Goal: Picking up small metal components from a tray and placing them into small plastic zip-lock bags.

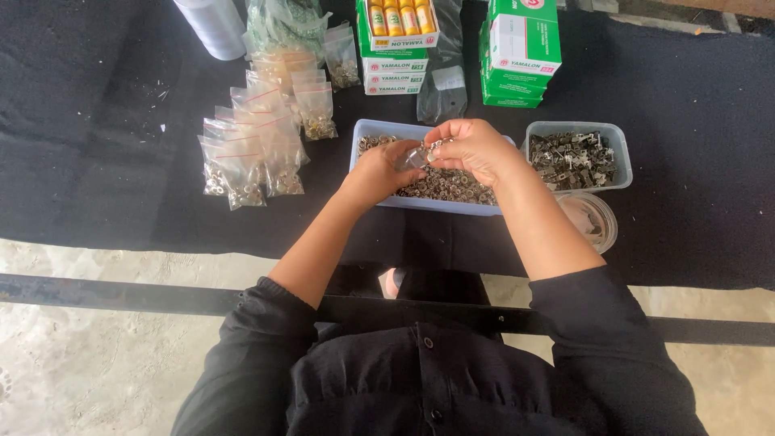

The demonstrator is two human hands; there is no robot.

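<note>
1. At the upper left of the frame, a white roll (211, 24) stands on a black cloth (81, 121) that covers the work surface.
2. Just right of it, left of centre, lies a cluster of small clear bags (250, 145) with red seal strips, each holding small metal pieces at its bottom.
3. At centre, a shallow pale tray (373, 129) is filled with small silver metal parts.
4. The left hand (379, 171) hovers over the left half of this tray, fingers curled around a small clear bag (415, 157), pinching it at its mouth.
5. The right hand (472, 148) is just beside it, touching the same bag from the right, its fingers clenched on a few small metal parts (437, 145) at the bag's opening.
6. Above the tray, at top centre, sit stacked green and white boxes (393, 69), the top one open and showing yellow tubes.
7. Further right, another stack of green and white boxes (521, 48).
8. Right of the hands, a clear tub (620, 149) holds darker metal brackets.
9. Just below it, a round clear cup (593, 218).
</note>
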